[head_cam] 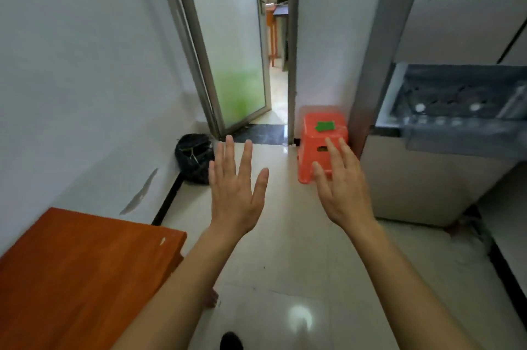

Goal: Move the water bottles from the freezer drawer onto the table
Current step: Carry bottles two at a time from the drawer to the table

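Reaching, left hand (236, 192) and right hand (343, 189) released and empty, toward open translucent freezer drawer (456, 110); orange wooden worktop (85, 278) bare; best grasping capped clear bottles (419, 107) upright.

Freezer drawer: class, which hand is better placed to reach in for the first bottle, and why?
Right. The right hand is open, empty, and on the side of the open freezer drawer; the left hand is nearer the table.
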Demonstrator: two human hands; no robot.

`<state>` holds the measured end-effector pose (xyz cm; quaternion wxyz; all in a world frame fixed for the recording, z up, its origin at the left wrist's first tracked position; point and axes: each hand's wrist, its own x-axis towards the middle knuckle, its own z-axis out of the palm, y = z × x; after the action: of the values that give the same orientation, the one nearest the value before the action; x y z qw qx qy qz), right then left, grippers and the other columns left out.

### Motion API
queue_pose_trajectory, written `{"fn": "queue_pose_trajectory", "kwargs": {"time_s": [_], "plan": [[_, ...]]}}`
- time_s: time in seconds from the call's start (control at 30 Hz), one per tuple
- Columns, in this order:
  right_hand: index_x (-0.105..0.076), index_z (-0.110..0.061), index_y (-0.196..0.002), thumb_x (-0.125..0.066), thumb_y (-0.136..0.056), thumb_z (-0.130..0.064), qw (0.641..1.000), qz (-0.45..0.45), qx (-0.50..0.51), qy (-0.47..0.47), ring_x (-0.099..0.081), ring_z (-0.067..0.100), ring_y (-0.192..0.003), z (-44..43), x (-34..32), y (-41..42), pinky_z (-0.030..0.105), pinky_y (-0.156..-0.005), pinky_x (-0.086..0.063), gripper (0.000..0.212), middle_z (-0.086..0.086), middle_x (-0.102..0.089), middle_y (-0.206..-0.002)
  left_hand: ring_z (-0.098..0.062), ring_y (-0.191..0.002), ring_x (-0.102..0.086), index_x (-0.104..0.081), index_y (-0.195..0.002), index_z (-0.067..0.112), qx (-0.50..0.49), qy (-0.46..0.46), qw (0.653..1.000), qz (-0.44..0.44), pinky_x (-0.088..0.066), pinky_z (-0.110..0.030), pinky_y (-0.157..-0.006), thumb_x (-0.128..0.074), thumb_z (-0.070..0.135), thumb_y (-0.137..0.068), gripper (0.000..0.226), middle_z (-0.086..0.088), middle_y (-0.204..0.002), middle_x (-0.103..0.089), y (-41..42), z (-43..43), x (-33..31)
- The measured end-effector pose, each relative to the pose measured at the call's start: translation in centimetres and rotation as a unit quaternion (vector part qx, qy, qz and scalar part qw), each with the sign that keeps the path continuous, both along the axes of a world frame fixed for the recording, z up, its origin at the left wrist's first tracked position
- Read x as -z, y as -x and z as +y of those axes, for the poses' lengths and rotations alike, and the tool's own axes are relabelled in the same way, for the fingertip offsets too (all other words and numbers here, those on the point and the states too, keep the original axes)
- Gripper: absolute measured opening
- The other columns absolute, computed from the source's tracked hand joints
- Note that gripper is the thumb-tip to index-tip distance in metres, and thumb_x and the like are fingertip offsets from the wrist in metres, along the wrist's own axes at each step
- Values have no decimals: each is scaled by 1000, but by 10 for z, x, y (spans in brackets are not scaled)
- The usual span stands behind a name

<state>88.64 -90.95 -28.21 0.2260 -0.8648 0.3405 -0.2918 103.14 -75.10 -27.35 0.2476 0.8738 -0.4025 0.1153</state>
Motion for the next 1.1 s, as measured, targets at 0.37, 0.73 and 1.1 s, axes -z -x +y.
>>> {"fn": "queue_pose_trajectory", "kwargs": {"time_s": [0.37, 0.73, 1.1], "plan": [[-28, -23, -156, -38, -103, -48, 992, 40, 123, -4, -17, 26, -152, -156, 18, 62, 46, -123, -19, 60, 11, -17, -165, -31, -154, -1, -22, -158, 22, 180, 12, 983, -33, -16, -58, -120, -33, 52, -100, 66, -12, -166, -6, 18, -223, 6], [-14, -28, -159, -43, -102, -48, 962, 76, 263, 3, -13, 28, -152, -317, 14, 146, 46, -122, -18, 67, 12, -10, -166, -20, -149, 25, 5, -157, 36, 316, -91, 945, 4, 5, -48, -122, -21, 63, -99, 69, -2, -164, 22, 85, -440, 5], [-6, -27, -159, -36, -99, -60, 957, 131, 255, -54, -2, 31, -153, -503, 66, 245, 51, -123, -12, 75, 17, 0, -166, -26, -150, 22, 11, -157, 36, 267, -179, 946, 37, 1, -52, -123, -20, 71, -96, 76, -5, -163, 25, 166, -608, 64]]}}
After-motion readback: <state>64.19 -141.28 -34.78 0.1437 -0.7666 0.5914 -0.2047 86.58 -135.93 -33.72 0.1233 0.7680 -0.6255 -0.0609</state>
